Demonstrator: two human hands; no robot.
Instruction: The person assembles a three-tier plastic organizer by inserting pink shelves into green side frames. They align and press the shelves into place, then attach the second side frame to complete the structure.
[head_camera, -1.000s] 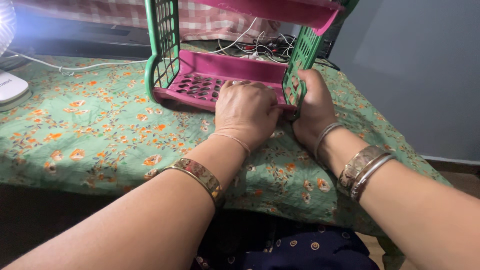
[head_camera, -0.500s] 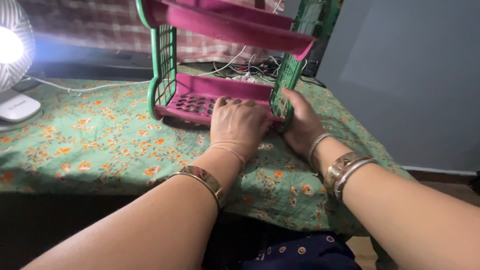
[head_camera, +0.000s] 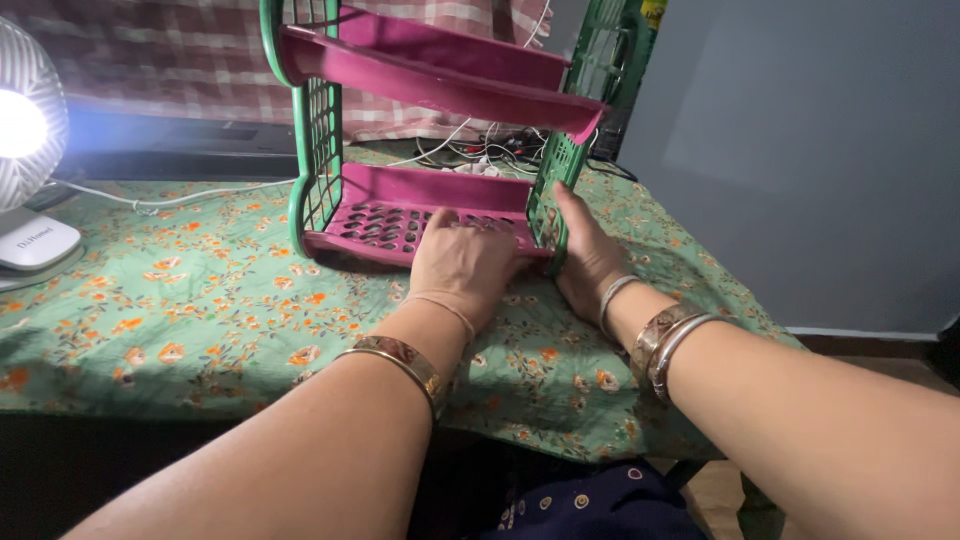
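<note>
Near the desk's far right corner, the left hand (head_camera: 462, 268) presses flat with fingers together on the pink perforated plastic bottom shelf (head_camera: 400, 222) while the right hand (head_camera: 588, 262) grips the green plastic lattice side frame (head_camera: 549, 198); seating this joint well likely needs steady, even pressure.

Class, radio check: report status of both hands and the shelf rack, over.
Left hand flat on pink bottom shelf. Right hand in a grip on green side panel. Rack upright on floral tablecloth. Cables behind, not obstructing.

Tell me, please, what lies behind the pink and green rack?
Behind the rack, a tangle of cables and a checked cloth show on the table. The shelves cover whatever else lies there.
</note>
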